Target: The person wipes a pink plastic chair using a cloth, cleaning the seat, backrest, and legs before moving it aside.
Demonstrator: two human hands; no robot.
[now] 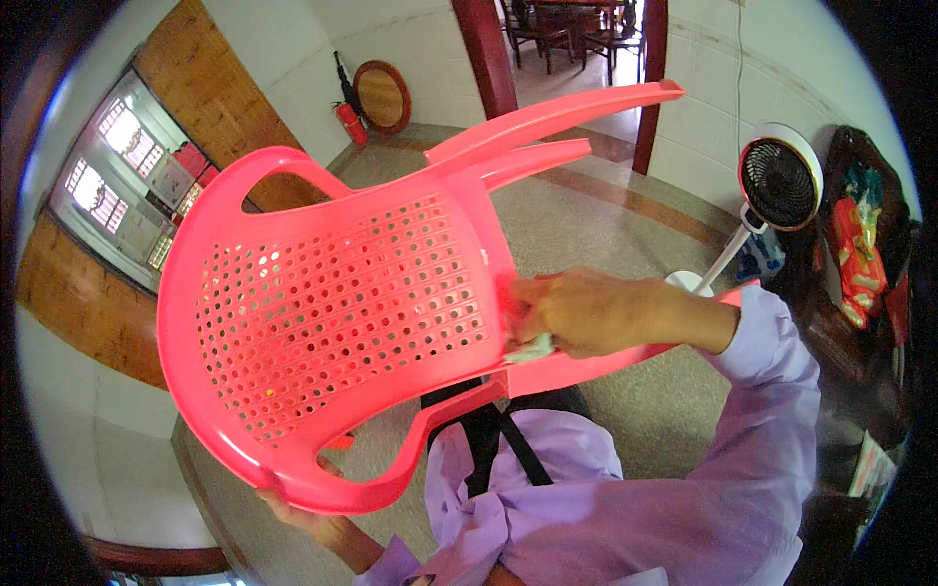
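A pink plastic armchair [352, 293] with a perforated seat and back is tipped on its side in front of me, its legs pointing to the upper right. At the lower left, my left hand [297, 509] grips the chair's curved rim, the fingers partly hidden behind it. My right hand [586, 311], slightly blurred, is closed on a pale cloth [531, 349] against the chair's edge near the legs. Part of the cloth is hidden under the fingers.
A white pedestal fan [780, 176] stands at the right, beside a dark seat holding red packages [857, 264]. A red fire extinguisher [349, 123] and a round wooden board [382, 97] are by the far wall. Through a doorway, dark wooden chairs [612, 36] show. A mirror [132, 176] is at the left.
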